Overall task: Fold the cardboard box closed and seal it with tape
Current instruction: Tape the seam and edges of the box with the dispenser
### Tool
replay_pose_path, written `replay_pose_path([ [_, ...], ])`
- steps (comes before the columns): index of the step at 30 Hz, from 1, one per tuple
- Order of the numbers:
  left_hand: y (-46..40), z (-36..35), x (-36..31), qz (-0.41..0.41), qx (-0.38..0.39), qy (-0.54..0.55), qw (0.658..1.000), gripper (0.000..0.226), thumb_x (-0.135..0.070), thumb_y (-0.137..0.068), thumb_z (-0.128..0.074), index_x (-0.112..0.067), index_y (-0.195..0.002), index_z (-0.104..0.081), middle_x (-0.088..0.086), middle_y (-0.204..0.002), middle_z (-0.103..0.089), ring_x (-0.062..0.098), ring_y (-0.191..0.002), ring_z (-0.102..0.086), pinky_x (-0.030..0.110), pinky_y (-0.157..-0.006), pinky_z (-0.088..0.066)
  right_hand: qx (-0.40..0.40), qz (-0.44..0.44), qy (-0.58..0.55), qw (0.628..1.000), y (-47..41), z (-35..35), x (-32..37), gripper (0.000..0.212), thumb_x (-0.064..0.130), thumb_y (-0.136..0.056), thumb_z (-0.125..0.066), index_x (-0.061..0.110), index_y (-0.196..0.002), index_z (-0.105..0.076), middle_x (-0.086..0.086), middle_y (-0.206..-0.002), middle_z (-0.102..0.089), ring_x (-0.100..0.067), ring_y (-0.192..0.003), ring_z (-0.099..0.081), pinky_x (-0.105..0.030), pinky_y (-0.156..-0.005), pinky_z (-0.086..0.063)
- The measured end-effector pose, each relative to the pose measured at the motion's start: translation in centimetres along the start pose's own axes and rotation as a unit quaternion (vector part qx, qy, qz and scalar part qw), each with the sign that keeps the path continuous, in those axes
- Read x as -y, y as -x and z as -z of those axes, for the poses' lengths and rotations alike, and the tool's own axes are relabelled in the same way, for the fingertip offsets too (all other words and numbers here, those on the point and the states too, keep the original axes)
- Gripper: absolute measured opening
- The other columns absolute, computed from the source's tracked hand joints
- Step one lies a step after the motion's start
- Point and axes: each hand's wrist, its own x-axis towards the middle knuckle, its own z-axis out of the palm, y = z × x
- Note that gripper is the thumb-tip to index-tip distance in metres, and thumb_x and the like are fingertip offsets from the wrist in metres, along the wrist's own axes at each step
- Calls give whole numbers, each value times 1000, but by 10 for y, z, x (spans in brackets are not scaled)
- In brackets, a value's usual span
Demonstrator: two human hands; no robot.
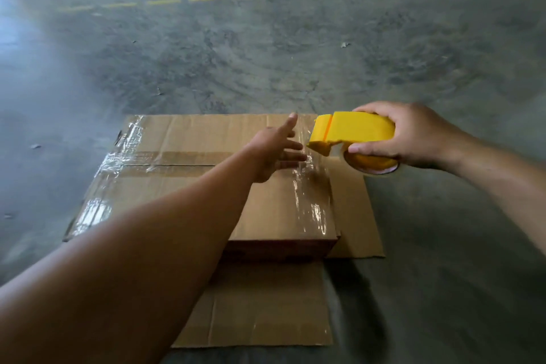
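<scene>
Brown corrugated box (pixel 189 186), flaps folded shut, sits on flat cardboard (pixel 266 313) on rough grey concrete floor (pixel 266 53). Glossy, wrinkled clear tape (pixel 310 195) crosses the lid under the left hand (pixel 273 154), fingers spread straight on it. Right hand (pixel 413 136) grips yellow plastic dispenser (pixel 351 131) just beyond those fingertips. Left forearm hides the box's near side.
</scene>
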Motion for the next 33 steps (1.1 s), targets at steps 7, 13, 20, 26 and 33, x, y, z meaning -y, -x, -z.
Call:
replay_pose_path([
  [7,27,25,-6,58,119,106,985,51,-57,-100,-38,-14,-114,-62,9,-92,-72,20,-86,-72,30,-71,-52,6,51,-4,999,-10,-4,45,82,68,-57,-69,37,-130,-52,16,-116,-52,-9,-101,-50,-26,-77,-39],
  [13,35,49,-4,44,91,191,976,36,-39,-102,-47,-7,-109,-61,15,-84,-71,21,-80,-66,26,-58,-57,6,65,-22,998,-16,-17,63,81,68,-56,-71,36,-129,-53,16,-116,-54,-9,-101,-52,-24,-78,-40],
  [20,48,67,-4,25,77,211,974,32,-23,-104,-45,2,-97,-65,20,-82,-69,17,-69,-68,24,-62,-58,12,68,-39,997,-18,-24,81,79,67,-58,-71,38,-129,-52,10,-122,-57,-13,-102,-54,-26,-78,-42],
  [26,55,80,-9,13,44,202,978,29,-19,-105,-43,2,-96,-62,15,-84,-52,15,-68,-68,22,-55,-57,8,74,-70,995,-21,-30,96,82,68,-55,-70,36,-129,-54,9,-123,-59,-13,-103,-55,-25,-79,-42],
  [33,67,118,-21,61,42,193,978,23,-2,-103,-41,6,-96,-61,19,-75,-72,15,-61,-71,19,-60,-57,18,89,-84,992,-36,-38,123,78,67,-56,-70,39,-127,-54,11,-118,-59,-10,-98,-54,-16,-72,-40],
])
